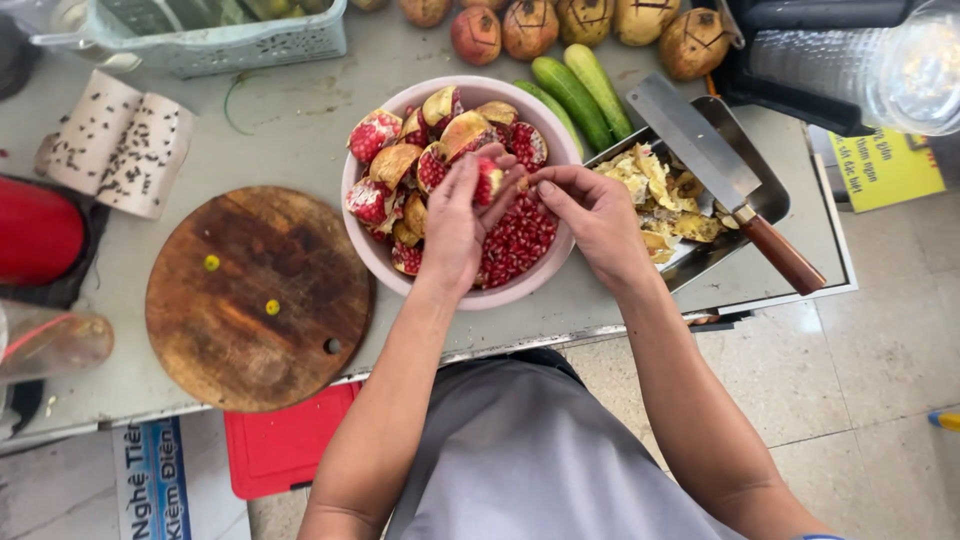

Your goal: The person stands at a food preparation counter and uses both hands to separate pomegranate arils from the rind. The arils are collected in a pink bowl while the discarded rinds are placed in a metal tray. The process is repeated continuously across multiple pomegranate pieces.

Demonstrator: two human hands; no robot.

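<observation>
A pomegranate piece (pixel 489 182) is held over the pink bowl (pixel 380 255), gripped in the curled fingers of the left hand (pixel 455 225). The right hand (pixel 592 212) is brought against the same piece from the other side, its fingers (pixel 545 188) pinched closed at the piece's edge. Loose red seeds (pixel 520 240) are heaped in the near part of the bowl, directly beneath both hands, while broken pomegranate chunks (pixel 400 160) are piled in the far and left parts. The bowl is set on the grey surface (pixel 300 140), between a round wooden board (pixel 258 297) on the left and a metal tray (pixel 765 200) on the right. Yellowish peel scraps (pixel 660 195) are collected in the tray, and a cleaver (pixel 700 145) with a brown handle is laid across it. Cucumbers (pixel 580 92) are placed just beyond the bowl, with whole pomegranates (pixel 530 28) lined up behind them.
</observation>
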